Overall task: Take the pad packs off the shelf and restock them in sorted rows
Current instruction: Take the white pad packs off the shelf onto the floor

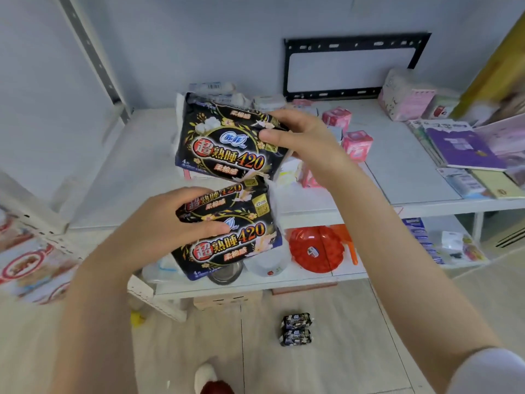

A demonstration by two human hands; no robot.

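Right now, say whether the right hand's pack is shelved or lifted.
Lifted: the right hand grips the black pack by its edge, above the packs in the left hand.

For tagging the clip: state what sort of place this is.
Likely a home storeroom or makeshift shop corner: a white shelf against a bare wall holds mixed goods, pink packs and books, and black packs lie on the wood floor.
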